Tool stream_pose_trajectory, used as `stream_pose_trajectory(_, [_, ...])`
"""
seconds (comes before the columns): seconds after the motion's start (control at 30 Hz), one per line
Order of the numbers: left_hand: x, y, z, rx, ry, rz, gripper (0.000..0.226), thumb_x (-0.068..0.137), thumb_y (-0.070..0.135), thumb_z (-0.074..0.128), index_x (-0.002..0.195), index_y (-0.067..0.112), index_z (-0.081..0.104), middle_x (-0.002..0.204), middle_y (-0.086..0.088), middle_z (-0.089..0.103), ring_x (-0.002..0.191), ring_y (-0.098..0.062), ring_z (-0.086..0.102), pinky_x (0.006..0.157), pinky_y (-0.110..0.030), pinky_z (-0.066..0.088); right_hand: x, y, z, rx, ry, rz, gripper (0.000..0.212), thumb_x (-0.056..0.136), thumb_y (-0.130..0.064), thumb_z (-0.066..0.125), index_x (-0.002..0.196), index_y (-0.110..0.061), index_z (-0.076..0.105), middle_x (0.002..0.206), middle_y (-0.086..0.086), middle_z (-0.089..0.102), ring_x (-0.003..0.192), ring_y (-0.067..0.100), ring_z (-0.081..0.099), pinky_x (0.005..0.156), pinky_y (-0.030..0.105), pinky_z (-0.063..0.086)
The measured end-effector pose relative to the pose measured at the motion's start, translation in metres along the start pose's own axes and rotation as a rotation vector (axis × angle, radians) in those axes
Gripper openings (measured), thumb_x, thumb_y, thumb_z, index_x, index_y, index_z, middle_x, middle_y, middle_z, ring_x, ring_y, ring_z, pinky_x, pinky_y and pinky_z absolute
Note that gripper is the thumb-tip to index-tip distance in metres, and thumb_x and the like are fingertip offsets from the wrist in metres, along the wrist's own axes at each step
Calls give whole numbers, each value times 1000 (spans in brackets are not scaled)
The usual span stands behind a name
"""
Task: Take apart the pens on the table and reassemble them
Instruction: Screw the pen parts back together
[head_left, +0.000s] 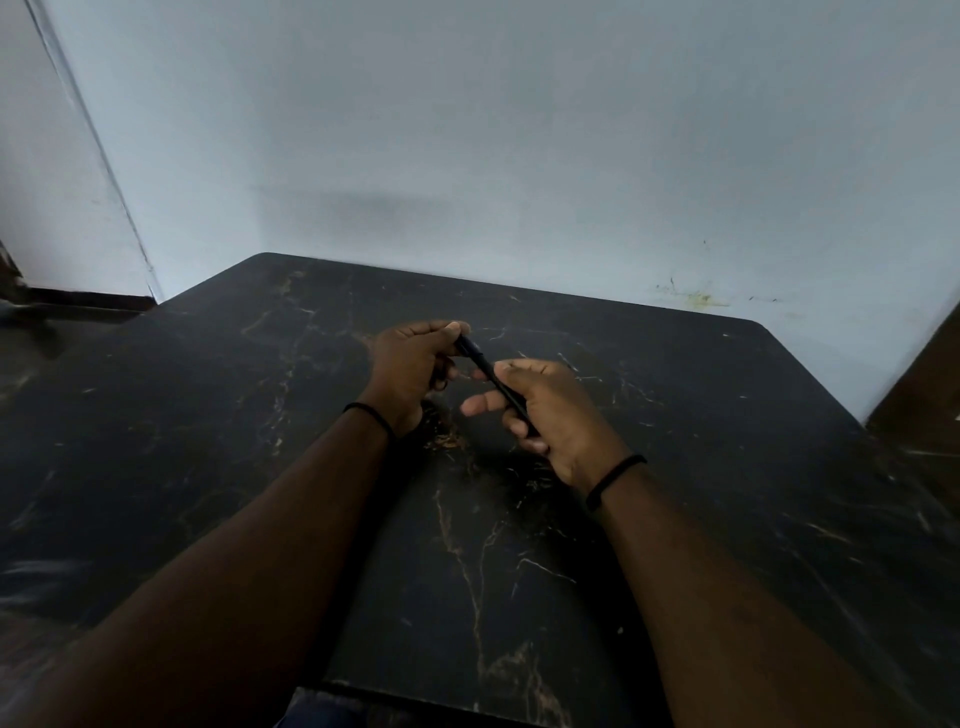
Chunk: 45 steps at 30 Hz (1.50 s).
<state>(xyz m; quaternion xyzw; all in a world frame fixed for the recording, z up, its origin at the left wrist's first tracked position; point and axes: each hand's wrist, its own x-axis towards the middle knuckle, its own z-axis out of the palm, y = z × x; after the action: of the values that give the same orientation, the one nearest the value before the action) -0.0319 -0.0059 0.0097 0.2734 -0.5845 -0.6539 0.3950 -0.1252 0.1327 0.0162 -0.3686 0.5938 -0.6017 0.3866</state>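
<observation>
- Head view: your left hand (410, 371) and your right hand (550, 410) meet above the middle of the dark, marble-patterned tabletop (727, 467); between them you hold one black pen (493, 379), raised off the surface and slanting from upper left down to lower right
- Your left fingers (452, 330) are curled together and pinched on the pen's far, upper end; the thumb side is turned away, so the exact contact there is hard to make out
- Your right fingers (483, 402) wrap the lower half of the pen; the barrel runs under the thumb and across the palm, with its lower end showing near the heel of the hand; the index finger sticks out looser than the others, pointing toward your left hand
- The two hands are near each other but not touching; a short stretch of the pen shows bare between them
- A thin black band (369, 415) circles your left wrist; another black band (613, 475) circles your right wrist
- Behind the tabletop stands a pale wall (519, 130), with yellowish marks low on its right side
</observation>
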Motion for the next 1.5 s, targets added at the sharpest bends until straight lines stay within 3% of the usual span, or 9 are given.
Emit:
stream_pose_trajectory(0.2, [3,-1,-2,-14,33,-16,16,96,13,56,99,3,68,79,-9,71,41,-9,49,40,-20,32,2,-2,-2,50,22,-7,26,105,-22,40,116,-8,59,87,15,78,39,10,40,33,17,23])
stream_pose_trajectory(0.33, [1,0,-3,-7,56,-1,17,93,17,62,97,2,68,76,-9,70,42,-10,48,43,-24,31,2,0,1,-124,81,-83,11,98,-18,58,108,-13,60,84,9,78,38,7,38,33,16,27])
stream_pose_trajectory(0.4, [-1,1,-3,5,55,1,20,93,16,61,101,-1,68,79,-10,70,44,-11,48,45,-25,32,2,1,2,-173,105,-109,7,99,-15,57,105,-13,61,80,7,78,36,6,38,33,15,29])
stream_pose_trajectory(0.83, [-4,2,-3,6,-4,-13,22,98,9,50,110,-2,66,93,-18,68,53,-15,47,45,-21,34,-4,-2,9,-190,87,-71,19,106,-18,43,100,-10,59,71,11,75,33,10,31,31,16,24])
stream_pose_trajectory(1.03, [-3,1,-4,-19,-38,-8,23,99,9,48,109,0,66,88,-13,70,51,-13,48,45,-20,36,-4,-1,12,-244,117,-64,27,107,-20,41,105,-6,64,55,0,58,30,4,33,32,15,24])
stream_pose_trajectory(1.27, [-2,0,-2,-36,-57,8,23,100,9,47,112,0,65,87,-12,69,50,-11,49,44,-19,38,-2,3,19,-141,118,-40,30,107,-24,39,101,-13,66,47,-10,45,32,3,29,34,15,22])
stream_pose_trajectory(1.5, [-4,-1,0,-8,-105,42,27,100,9,48,119,-4,62,85,-14,68,55,-17,51,46,-22,40,-1,5,24,-235,179,-86,29,107,-25,40,91,-14,61,51,-1,50,28,1,34,33,15,26])
